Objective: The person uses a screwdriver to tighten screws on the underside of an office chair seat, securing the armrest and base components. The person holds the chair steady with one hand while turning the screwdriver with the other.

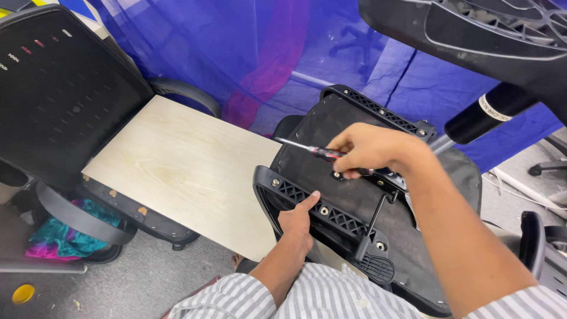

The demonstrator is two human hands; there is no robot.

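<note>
Left hand (298,220) open on seat-base edge (307,204), right hand (366,149) gripping screwdriver (313,152).

A deep blue fabric sheet (366,65) hangs across the back as a wall, creased and translucent, with a magenta patch (277,53) showing through it and the faint outline of a wheeled chair behind. The grey concrete floor (136,283) is scuffed and lit evenly. On the left stands a black mesh-backed office chair (59,88) with curved armrests; a pale wood-grain rectangular board (183,165) lies across its seat. A turquoise and pink cloth bundle (56,239) sits under it, and a small yellow round cap (23,293) lies on the floor nearby. White cables (520,189) trail at the right.
</note>
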